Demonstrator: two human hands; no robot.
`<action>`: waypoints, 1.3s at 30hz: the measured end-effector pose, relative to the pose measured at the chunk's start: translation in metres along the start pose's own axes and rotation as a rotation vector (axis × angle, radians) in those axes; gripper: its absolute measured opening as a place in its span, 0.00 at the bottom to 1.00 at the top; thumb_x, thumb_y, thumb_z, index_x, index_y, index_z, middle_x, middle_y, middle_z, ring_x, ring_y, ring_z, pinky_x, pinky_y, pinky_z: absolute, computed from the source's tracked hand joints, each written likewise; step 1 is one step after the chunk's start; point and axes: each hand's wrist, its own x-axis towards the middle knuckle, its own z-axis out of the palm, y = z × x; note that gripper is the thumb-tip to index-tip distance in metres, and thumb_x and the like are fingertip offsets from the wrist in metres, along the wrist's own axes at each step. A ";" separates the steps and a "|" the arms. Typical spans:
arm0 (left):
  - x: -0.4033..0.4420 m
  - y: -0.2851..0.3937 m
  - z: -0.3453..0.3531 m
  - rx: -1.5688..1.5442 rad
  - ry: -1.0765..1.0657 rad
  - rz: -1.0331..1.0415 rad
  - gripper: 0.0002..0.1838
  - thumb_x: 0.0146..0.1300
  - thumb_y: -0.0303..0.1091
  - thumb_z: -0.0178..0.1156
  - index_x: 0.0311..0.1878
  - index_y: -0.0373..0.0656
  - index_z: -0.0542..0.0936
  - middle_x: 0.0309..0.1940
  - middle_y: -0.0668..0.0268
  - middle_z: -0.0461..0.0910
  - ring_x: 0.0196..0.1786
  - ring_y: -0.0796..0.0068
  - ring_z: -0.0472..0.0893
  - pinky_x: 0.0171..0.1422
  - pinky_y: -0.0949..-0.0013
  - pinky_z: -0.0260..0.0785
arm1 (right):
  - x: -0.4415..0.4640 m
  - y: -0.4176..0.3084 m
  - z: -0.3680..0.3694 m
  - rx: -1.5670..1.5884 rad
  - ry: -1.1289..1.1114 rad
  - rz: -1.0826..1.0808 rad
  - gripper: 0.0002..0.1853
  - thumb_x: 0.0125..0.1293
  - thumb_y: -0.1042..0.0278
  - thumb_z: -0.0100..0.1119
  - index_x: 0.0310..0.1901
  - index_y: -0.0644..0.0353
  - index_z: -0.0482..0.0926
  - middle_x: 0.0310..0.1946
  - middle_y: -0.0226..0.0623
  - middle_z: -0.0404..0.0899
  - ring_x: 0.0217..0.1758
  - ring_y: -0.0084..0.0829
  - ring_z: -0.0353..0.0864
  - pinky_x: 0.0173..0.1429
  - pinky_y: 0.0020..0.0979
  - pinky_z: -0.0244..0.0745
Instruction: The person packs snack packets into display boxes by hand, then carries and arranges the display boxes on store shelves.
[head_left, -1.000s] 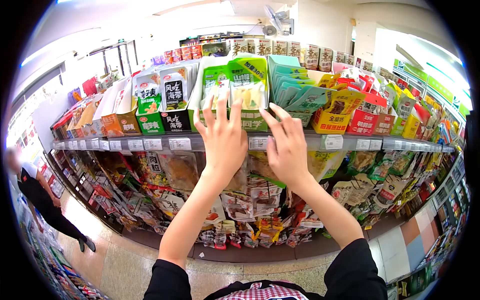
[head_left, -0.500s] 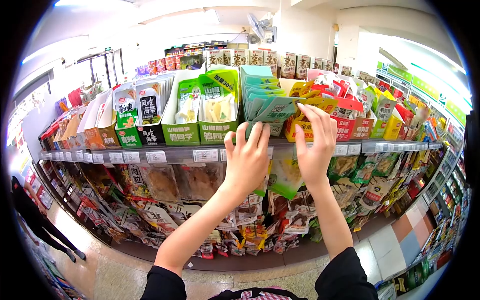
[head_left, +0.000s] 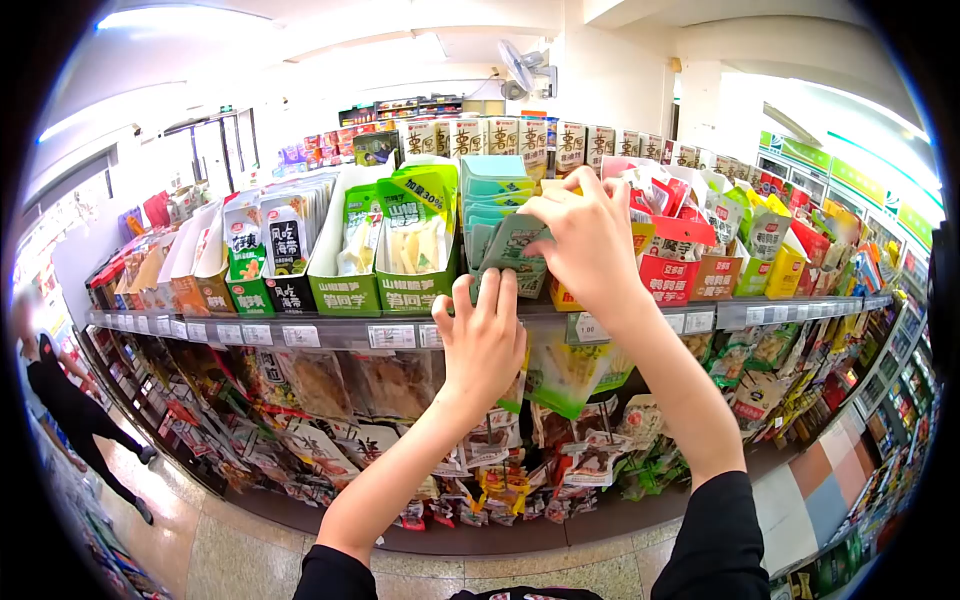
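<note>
A row of teal-green snack packets (head_left: pixel 490 200) stands on the shelf, the front one tilted forward. My right hand (head_left: pixel 588 235) is closed on the upper right side of the front packet (head_left: pixel 515 243), thumb against its face. My left hand (head_left: pixel 483 340) is below it, fingers stretched upward and apart, with two fingertips touching the packet's lower edge. The left thumb is hardly visible. Left of the packets stands a green box of snack bags (head_left: pixel 420 230). My right hand partly covers a yellow box (head_left: pixel 563 298) just to the right.
Red snack boxes (head_left: pixel 668 270) and yellow ones (head_left: pixel 787 268) stand farther right. Price tags line the shelf edge (head_left: pixel 350 334). Bagged snacks (head_left: pixel 390 380) hang below. Taller cartons (head_left: pixel 468 137) are behind. A person in dark clothes (head_left: pixel 75 395) is in the left aisle.
My right hand has moved left and turned across the teal packet. The packet now leans more upright and farther left. My left hand is slightly lower, still at its bottom edge.
</note>
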 end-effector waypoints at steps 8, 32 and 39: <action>0.014 0.002 0.000 0.015 -0.032 -0.024 0.26 0.52 0.32 0.64 0.58 0.42 0.75 0.49 0.63 0.70 0.54 0.61 0.68 0.62 0.54 0.54 | 0.035 0.015 0.005 -0.065 -0.214 -0.090 0.23 0.47 0.62 0.78 0.48 0.51 0.87 0.44 0.30 0.83 0.55 0.38 0.77 0.60 0.47 0.64; 0.064 -0.019 -0.002 -0.062 -0.113 0.064 0.09 0.50 0.23 0.65 0.35 0.44 0.81 0.37 0.65 0.80 0.52 0.60 0.74 0.61 0.55 0.61 | 0.099 0.061 0.029 0.424 -0.428 0.018 0.21 0.44 0.71 0.77 0.41 0.71 0.85 0.38 0.51 0.83 0.43 0.46 0.83 0.50 0.40 0.75; 0.056 -0.016 -0.048 -0.124 -0.105 0.114 0.08 0.54 0.26 0.67 0.37 0.43 0.80 0.38 0.64 0.80 0.53 0.58 0.74 0.60 0.55 0.60 | 0.108 0.055 0.007 0.571 -0.502 0.015 0.21 0.43 0.71 0.78 0.38 0.73 0.84 0.28 0.46 0.82 0.30 0.36 0.80 0.41 0.38 0.75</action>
